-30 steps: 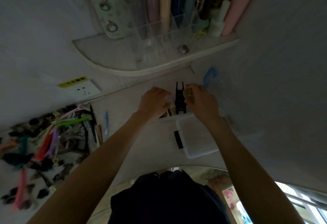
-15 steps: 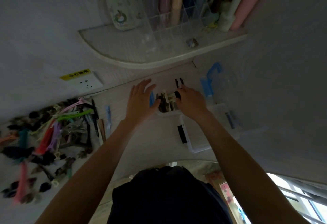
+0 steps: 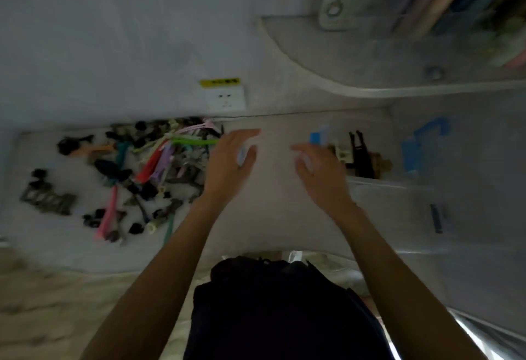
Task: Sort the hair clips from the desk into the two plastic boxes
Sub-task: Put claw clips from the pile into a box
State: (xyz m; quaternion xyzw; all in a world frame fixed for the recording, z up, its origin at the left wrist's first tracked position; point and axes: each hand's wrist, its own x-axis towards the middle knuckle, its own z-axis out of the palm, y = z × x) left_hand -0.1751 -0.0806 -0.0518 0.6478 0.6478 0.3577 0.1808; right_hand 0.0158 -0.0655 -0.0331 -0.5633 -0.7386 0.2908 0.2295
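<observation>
Plastic and metal, by the look of the hair clips (image 3: 136, 171): small, light, stiff, some likely slick, heaped just left of the left hand (image 3: 230, 163). Best pinched at the hinge end or across the middle of one long clip, singly, since tangled neighbours would probably lift along with it. Springy jaws, so likely to snap shut if squeezed at the tail. Not fragile, judging by shape; blurred, so finer detail not readable.

Left hand spread wide, fingers straight, holding nothing, near the right edge of the heap. Right hand (image 3: 318, 166) likewise open and empty, fingers relaxed, well apart from the heap and just left of the plastic box (image 3: 341, 154), where a black clip (image 3: 360, 157) and others already stand. Second clear box (image 3: 398, 206) lower right of that hand, seemingly with little in it.

Above the left hand, a white wall socket (image 3: 226, 99) with a yellow label (image 3: 219, 82); dark writing on it, too smeared to read. No brand legible anywhere.
</observation>
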